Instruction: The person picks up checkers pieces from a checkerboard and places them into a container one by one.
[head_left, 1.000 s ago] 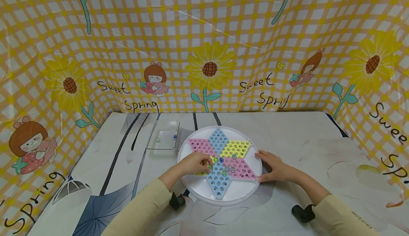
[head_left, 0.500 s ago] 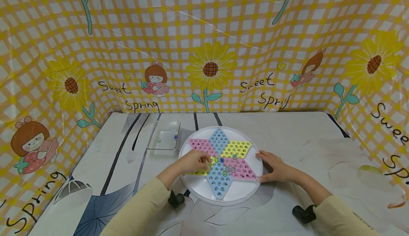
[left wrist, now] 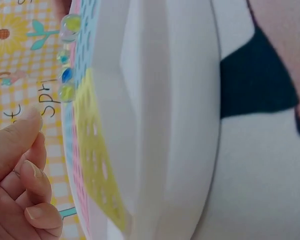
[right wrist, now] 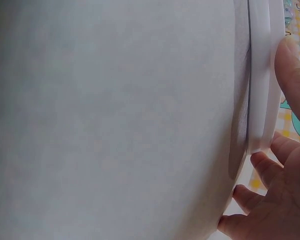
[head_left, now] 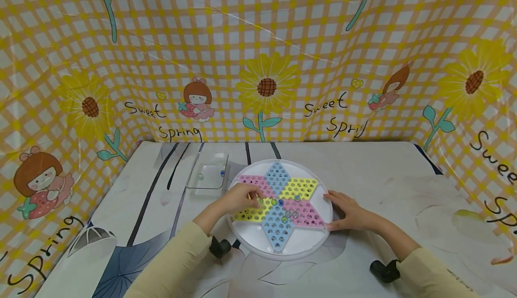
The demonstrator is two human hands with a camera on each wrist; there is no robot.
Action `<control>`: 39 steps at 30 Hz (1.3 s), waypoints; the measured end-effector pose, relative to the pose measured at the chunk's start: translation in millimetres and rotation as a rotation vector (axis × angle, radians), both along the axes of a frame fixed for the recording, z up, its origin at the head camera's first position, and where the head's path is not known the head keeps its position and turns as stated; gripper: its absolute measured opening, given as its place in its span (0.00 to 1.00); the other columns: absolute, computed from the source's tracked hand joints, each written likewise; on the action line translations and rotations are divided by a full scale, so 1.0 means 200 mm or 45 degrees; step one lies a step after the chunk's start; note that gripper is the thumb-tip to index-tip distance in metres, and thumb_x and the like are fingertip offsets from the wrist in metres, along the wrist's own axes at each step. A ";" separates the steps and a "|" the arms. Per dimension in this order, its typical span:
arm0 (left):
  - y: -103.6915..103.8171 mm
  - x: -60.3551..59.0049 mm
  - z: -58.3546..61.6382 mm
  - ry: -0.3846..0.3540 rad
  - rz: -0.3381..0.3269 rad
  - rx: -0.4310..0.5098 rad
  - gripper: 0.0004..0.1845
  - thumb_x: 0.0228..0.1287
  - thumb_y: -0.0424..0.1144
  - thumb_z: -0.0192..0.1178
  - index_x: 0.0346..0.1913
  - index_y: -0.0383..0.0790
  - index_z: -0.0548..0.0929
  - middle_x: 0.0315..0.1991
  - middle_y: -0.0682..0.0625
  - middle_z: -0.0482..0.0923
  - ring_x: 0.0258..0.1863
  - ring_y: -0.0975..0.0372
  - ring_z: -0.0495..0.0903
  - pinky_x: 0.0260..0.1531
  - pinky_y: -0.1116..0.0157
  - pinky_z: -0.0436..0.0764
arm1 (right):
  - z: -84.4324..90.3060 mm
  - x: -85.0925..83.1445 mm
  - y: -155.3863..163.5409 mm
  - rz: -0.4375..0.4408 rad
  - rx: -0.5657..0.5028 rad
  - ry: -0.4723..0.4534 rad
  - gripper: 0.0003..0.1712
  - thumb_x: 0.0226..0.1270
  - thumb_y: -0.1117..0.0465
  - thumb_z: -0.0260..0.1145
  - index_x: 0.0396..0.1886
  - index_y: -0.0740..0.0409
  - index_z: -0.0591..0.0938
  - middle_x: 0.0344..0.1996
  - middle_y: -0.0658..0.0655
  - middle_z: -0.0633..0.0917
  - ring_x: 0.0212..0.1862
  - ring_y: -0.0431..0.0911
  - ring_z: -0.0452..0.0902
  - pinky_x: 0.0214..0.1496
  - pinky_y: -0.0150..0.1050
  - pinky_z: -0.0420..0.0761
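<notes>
White board rim (head_left: pixel 282 254), right grip (head_left: pixel 350 212) steadying edge

backdrop cloth (head_left: pixel 258 42) | "Sweet Spring" printed repeatedly | no other readable text

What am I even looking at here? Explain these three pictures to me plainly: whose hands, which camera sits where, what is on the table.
A person works with bare hands, no machine. The wide picture comes from a camera on the head; the two close ones from cameras on each wrist. On the table lies a round white game board with a coloured star and a few marbles. Beside it stands a clear tray. The left hand is over the star, fingers curled; whether it holds a marble is hidden. The right hand rests against the board's rim.
</notes>
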State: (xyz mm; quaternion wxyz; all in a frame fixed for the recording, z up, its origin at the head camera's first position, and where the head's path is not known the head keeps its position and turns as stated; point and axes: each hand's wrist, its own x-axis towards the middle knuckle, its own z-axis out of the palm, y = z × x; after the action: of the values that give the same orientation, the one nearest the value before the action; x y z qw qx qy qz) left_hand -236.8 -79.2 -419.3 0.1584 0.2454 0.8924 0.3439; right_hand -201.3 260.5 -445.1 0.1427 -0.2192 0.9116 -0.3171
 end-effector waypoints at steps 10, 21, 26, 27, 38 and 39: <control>-0.03 -0.02 0.04 0.044 -0.004 0.024 0.06 0.56 0.34 0.62 0.37 0.41 0.79 0.27 0.53 0.73 0.28 0.64 0.69 0.29 0.71 0.70 | 0.01 0.00 0.00 0.002 0.007 0.000 0.51 0.47 0.51 0.73 0.64 0.73 0.58 0.64 0.77 0.52 0.64 0.74 0.40 0.56 0.72 0.43; -0.07 -0.04 0.05 0.070 0.034 0.064 0.06 0.56 0.34 0.63 0.37 0.42 0.80 0.28 0.53 0.73 0.29 0.63 0.69 0.30 0.70 0.71 | 0.02 0.01 0.00 0.000 0.008 0.004 0.51 0.47 0.50 0.73 0.64 0.73 0.59 0.64 0.77 0.52 0.64 0.73 0.40 0.56 0.72 0.43; -0.10 -0.06 0.06 0.090 0.042 0.071 0.07 0.57 0.35 0.63 0.39 0.42 0.80 0.28 0.53 0.73 0.28 0.63 0.69 0.27 0.71 0.70 | 0.02 0.01 -0.01 -0.001 0.001 -0.003 0.51 0.47 0.51 0.73 0.64 0.73 0.58 0.64 0.77 0.52 0.64 0.73 0.40 0.56 0.72 0.41; -0.11 -0.06 0.06 0.088 0.045 0.077 0.07 0.57 0.35 0.62 0.39 0.41 0.80 0.28 0.52 0.73 0.28 0.63 0.69 0.27 0.71 0.70 | 0.02 0.01 -0.01 -0.001 -0.001 -0.005 0.52 0.47 0.51 0.73 0.64 0.73 0.58 0.64 0.77 0.52 0.64 0.73 0.40 0.56 0.72 0.41; -0.17 -0.08 0.10 0.083 0.129 0.091 0.10 0.57 0.34 0.62 0.43 0.39 0.80 0.29 0.51 0.74 0.28 0.62 0.69 0.27 0.70 0.70 | 0.02 0.01 -0.01 0.001 0.010 -0.011 0.51 0.47 0.51 0.72 0.64 0.73 0.58 0.64 0.77 0.52 0.64 0.73 0.40 0.56 0.73 0.43; -0.18 -0.08 0.10 0.086 0.137 0.094 0.10 0.57 0.34 0.62 0.42 0.39 0.80 0.29 0.51 0.74 0.28 0.62 0.69 0.26 0.70 0.70 | 0.02 0.01 -0.01 0.001 0.008 -0.014 0.51 0.47 0.51 0.72 0.64 0.72 0.58 0.65 0.76 0.52 0.64 0.73 0.40 0.56 0.73 0.42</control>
State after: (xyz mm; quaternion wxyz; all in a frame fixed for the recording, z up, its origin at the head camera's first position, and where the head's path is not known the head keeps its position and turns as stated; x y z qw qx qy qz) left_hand -253.4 -115.1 -399.2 0.1005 0.2143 0.8958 0.3761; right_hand -198.9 258.3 -440.3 0.1485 -0.2174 0.9117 -0.3153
